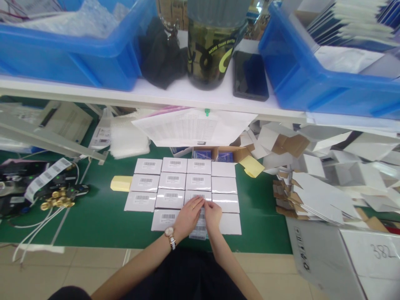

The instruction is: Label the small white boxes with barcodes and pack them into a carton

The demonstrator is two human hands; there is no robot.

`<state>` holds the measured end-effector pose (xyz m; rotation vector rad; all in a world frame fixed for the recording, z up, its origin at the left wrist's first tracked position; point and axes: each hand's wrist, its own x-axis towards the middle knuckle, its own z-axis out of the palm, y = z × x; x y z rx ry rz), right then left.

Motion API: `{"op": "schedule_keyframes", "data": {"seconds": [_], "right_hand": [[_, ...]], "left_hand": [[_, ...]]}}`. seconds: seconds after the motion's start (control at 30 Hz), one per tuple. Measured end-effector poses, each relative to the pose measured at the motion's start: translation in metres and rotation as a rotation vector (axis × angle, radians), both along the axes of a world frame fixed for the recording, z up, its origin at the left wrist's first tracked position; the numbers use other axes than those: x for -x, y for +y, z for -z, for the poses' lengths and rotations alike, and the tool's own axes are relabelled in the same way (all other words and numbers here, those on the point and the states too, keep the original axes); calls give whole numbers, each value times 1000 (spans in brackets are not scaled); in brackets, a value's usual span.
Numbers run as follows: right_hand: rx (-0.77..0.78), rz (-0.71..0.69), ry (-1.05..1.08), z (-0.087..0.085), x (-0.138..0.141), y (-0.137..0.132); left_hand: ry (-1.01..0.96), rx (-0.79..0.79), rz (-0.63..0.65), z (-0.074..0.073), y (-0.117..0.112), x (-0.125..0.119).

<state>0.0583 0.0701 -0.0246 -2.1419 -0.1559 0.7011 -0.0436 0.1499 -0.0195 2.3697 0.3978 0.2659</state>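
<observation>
Where one box (206,194) lies crosswise, my left hand (189,214) and right hand (213,216) meet over it, fingers narrow (can't tell grip).

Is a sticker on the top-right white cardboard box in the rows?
None visible: that white cardboard box looks blank; its left neighbour shows a barcode.

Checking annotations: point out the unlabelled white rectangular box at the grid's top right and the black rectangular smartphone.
Unlabelled white rectangular box (223,169), head view: middle of its upper face.
Black rectangular smartphone (250,76), head view: middle of its upper face.
</observation>
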Motion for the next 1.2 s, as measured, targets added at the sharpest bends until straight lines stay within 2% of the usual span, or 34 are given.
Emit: {"op": "schedule_keyframes", "data": {"seconds": [0.23,0.4,0.6,0.77,0.9,0.97,1.03,1.13,1.2], "right_hand": [[25,-22,-17,-2,-1,1],[31,-26,-31,-4,-1,2],[14,-7,-7,-4,-3,1],[-122,-55,189,-2,1,-8],[-155,-176,397,0,14,-38],[-132,-251,486,1,23,-59],[-161,-249,546,0,32,-77],[-284,-139,585,-7,43,-92],[-338,-92,612,-14,47,-93]], "left_hand": [[9,-7,2,2,-1,-5],[4,-25,61,1,0,-16],[86,-135,-20,4,13,5],[131,-176,-32,6,21,17],[119,-143,-53,1,21,12],[100,-73,-78,-3,20,11],[76,54,-169,-6,16,15],[63,374,-342,-8,1,25],[136,629,-383,-7,-12,33]]}}
